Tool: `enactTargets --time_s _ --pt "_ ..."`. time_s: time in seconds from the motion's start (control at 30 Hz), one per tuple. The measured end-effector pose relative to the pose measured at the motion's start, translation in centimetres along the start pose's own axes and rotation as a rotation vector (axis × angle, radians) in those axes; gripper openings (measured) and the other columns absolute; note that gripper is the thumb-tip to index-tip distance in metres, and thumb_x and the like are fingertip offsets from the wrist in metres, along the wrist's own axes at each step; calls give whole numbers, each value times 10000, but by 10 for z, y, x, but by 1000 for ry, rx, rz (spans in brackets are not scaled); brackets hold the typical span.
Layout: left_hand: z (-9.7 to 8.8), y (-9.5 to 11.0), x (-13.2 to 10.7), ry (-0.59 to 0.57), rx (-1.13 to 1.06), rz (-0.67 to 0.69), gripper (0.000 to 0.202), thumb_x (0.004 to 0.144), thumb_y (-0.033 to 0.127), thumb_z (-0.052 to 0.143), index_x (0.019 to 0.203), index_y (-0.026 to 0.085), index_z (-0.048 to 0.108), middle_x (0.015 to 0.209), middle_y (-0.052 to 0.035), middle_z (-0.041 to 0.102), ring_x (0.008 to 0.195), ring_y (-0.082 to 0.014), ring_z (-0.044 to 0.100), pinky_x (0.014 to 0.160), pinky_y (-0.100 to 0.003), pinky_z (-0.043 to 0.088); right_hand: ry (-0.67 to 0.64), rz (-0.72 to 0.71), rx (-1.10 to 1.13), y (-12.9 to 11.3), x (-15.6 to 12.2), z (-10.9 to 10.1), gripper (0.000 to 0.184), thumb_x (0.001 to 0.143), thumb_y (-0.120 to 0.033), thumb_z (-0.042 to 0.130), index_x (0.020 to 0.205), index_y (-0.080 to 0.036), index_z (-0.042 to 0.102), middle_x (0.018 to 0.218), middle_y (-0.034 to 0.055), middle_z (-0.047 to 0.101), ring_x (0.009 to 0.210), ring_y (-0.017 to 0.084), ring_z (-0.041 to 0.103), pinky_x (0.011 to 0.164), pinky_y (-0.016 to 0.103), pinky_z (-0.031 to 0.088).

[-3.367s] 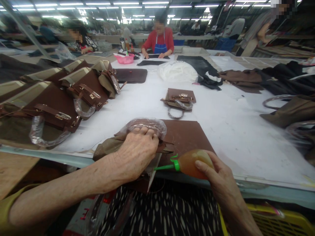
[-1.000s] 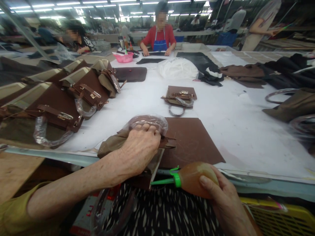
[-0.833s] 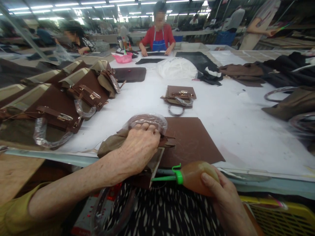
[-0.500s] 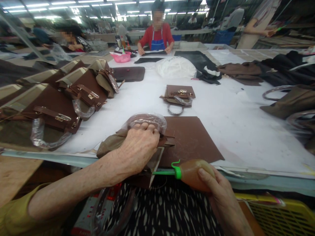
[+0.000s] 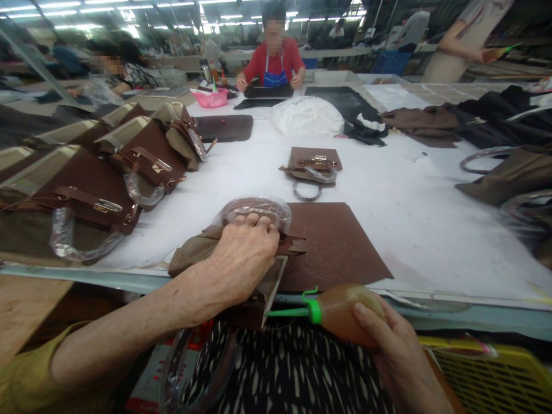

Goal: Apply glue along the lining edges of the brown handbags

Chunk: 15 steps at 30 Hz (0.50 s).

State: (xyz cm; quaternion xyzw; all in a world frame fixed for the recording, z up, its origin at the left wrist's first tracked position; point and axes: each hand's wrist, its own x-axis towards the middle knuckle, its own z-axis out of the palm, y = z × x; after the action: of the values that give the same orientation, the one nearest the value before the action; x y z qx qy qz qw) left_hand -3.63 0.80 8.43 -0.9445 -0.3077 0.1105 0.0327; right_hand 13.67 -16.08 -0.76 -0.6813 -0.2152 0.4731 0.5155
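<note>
My left hand [image 5: 250,253] is closed on a brown handbag [image 5: 196,250] at the table's front edge, its fingers curled over the bag below a plastic-wrapped handle [image 5: 259,206]. Much of the bag is hidden under that hand and forearm. In my right hand [image 5: 388,333] is a squeeze bottle [image 5: 347,313] of amber liquid, lying sideways with a green cap and a long green nozzle. The nozzle's tip is at the pale edge of the bag's panel [image 5: 273,287]; whether it touches I cannot tell. A flat brown sheet [image 5: 332,247] lies beside and partly beneath the bag.
Several brown handbags [image 5: 95,178] stand at the left. A small handbag [image 5: 314,164] lies mid-table, with a white plastic bag [image 5: 308,115] behind it. A person in red [image 5: 276,63] sits opposite, near a pink basket [image 5: 210,98]. A yellow crate [image 5: 495,374] is below right.
My right hand has moved the squeeze bottle slightly down and right, its nozzle tip sliding lower along the pale edge. My left hand stays on the handbag.
</note>
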Motion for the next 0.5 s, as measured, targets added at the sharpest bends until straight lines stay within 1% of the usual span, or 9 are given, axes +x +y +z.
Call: enactTargets --time_s 0.13,0.23,0.37,0.5 --pt "0 0 0 -6 14 -4 366 720 234 577 1057 96 532 1093 -144 550 988 -285 506 843 -407 433 20 -42 -77 -1 5 0 419 714 -462 633 1006 -161 631 827 54 671 749 250 609 669 292 490" --pt "1 0 -1 12 3 1 387 717 241 581 1076 108 524 1116 -131 546 1001 -275 500 862 -406 425 4 -48 -108 -3 4 1 415 727 -458 634 1037 -184 603 867 39 672 789 241 609 675 266 483" --pt "-2 1 0 -4 -16 -19 325 748 209 537 1057 106 545 1083 -129 565 972 -275 517 836 -412 439 -15 -35 -103 -12 -7 5 436 687 -476 656 1009 -189 590 880 49 678 778 251 620 664 271 497" --pt "-4 1 1 -19 -27 -26 309 769 195 504 1061 100 545 1085 -135 567 981 -272 514 824 -401 446 53 -1 -120 -25 -21 9 446 663 -506 651 987 -206 586 886 51 681 787 259 624 660 269 504"
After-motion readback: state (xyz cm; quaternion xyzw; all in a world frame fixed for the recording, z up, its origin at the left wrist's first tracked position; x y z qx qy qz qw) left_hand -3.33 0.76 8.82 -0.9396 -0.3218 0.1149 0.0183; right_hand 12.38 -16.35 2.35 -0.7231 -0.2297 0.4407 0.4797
